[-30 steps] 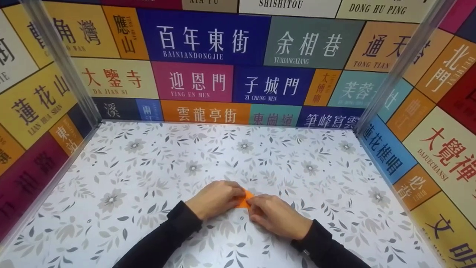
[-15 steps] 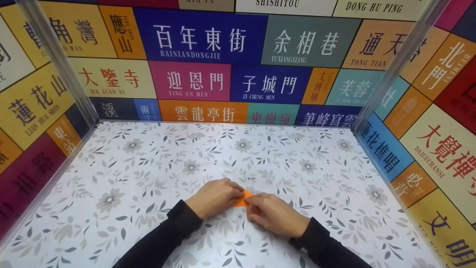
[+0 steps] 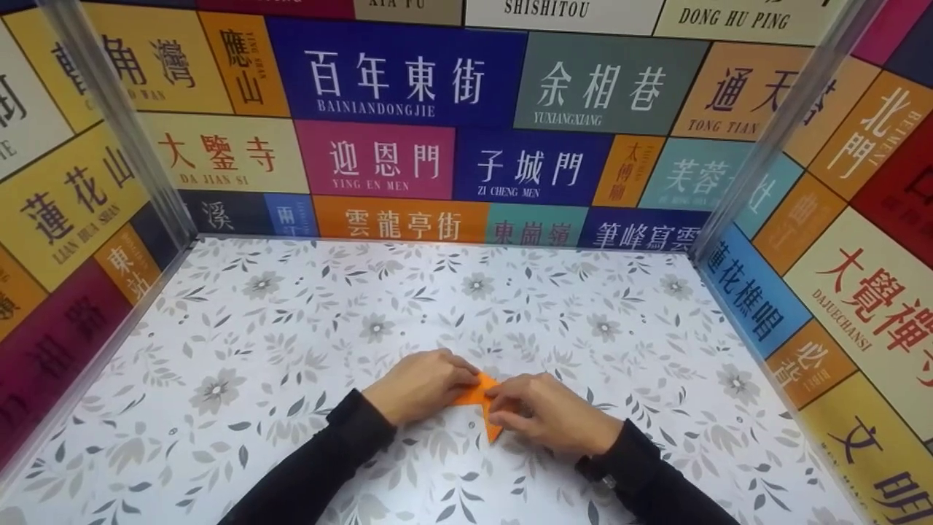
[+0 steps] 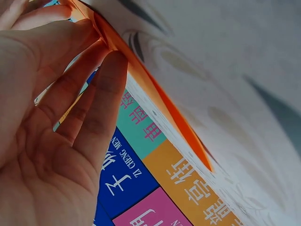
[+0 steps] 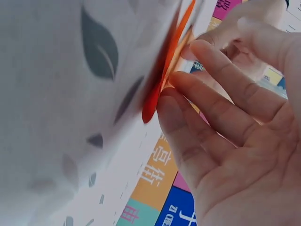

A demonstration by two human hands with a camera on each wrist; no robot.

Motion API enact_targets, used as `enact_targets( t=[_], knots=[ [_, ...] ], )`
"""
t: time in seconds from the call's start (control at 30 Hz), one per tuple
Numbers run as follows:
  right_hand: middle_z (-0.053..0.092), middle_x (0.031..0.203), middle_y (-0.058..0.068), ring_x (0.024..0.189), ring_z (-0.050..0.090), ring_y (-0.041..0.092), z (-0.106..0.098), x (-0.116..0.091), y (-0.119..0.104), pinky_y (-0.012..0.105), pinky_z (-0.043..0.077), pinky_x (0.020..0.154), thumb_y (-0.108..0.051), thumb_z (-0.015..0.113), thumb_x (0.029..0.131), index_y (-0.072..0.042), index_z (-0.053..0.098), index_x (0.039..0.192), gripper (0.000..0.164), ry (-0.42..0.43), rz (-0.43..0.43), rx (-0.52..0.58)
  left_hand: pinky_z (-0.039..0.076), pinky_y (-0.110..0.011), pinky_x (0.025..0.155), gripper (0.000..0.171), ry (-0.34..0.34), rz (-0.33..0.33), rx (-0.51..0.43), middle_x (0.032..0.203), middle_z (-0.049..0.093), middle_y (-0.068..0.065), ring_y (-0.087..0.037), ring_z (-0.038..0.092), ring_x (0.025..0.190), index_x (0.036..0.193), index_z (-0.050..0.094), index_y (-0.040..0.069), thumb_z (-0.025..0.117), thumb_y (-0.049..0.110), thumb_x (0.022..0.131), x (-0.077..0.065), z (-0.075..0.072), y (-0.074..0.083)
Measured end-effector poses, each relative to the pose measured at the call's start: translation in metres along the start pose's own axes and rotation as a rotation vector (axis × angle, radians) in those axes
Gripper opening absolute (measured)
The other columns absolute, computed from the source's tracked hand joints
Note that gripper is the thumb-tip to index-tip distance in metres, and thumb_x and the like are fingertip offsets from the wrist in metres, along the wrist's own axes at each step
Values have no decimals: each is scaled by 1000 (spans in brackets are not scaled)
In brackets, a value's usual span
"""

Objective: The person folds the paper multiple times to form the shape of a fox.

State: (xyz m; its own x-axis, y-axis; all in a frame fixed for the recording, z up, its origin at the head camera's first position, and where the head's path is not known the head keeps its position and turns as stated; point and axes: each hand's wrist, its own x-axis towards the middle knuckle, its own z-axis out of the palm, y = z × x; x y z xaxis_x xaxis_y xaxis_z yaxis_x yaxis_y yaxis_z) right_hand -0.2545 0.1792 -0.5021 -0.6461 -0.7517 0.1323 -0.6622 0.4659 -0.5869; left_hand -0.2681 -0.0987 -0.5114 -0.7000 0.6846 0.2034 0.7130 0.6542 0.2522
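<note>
A small folded piece of orange paper [image 3: 469,394] lies on the table near its front middle. My left hand [image 3: 423,386] holds its left part, with thumb and fingertips at the paper's edge; in the left wrist view the folded layers [image 4: 176,115] stand slightly apart. My right hand [image 3: 557,412] touches the right part with its fingertips, thumb and index finger apart. A pointed flap [image 3: 493,430] shows below that index finger. From the right wrist view, the right fingers [image 5: 202,94] meet the paper's edge [image 5: 155,96], fairly relaxed. Fingers hide part of the paper.
White table covering [image 3: 350,292] with grey flowers and leaves spreads around the hands. Coloured panels with Chinese lettering [image 3: 401,73] form walls at the back and both sides. Metal posts [image 3: 116,124] stand at the corners.
The right hand's fingers have loosened and spread, and its wrist has shifted a little right. A pointed orange flap now shows beneath them. The left hand stays nearly in place.
</note>
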Motion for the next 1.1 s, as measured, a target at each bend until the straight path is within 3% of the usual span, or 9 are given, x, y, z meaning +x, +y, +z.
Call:
enact_targets(
  t=[0.07, 0.3, 0.73, 1.1],
  knots=[
    [89, 125, 6, 118, 86, 23, -5, -1, 3, 43, 70, 108, -23, 81, 111, -10, 87, 121, 18, 24, 23, 30, 66, -46, 114, 25, -6, -2, -1, 141, 85, -5, -28, 81, 129, 136, 86, 14, 75, 21, 114, 1, -1, 0],
    [90, 108, 1, 95, 83, 14, -21, 5, 12, 25, 68, 87, -16, 84, 108, -9, 89, 115, 11, 103, 176, 51, 67, -46, 114, 26, -6, -9, 6, 140, 86, -5, -28, 82, 127, 137, 86, 15, 77, 23, 113, 0, 1, 1],
    [83, 87, -2, 79, 68, 9, -25, 54, 24, 25, 57, 77, -11, 91, 98, -12, 88, 95, 4, 54, 383, 60, 70, -44, 106, 23, 49, 31, 31, 130, 89, -3, -27, 85, 118, 131, 88, 16, 80, 20, 111, 2, 2, 2],
    [74, 74, -4, 65, 61, 9, -18, 77, 25, 21, 51, 64, -6, 89, 95, -8, 87, 86, 9, 19, 416, 13, 70, -43, 104, 22, 46, 53, 46, 127, 89, -4, -27, 85, 116, 130, 88, 15, 80, 19, 111, 1, 0, 3]
  ],
)
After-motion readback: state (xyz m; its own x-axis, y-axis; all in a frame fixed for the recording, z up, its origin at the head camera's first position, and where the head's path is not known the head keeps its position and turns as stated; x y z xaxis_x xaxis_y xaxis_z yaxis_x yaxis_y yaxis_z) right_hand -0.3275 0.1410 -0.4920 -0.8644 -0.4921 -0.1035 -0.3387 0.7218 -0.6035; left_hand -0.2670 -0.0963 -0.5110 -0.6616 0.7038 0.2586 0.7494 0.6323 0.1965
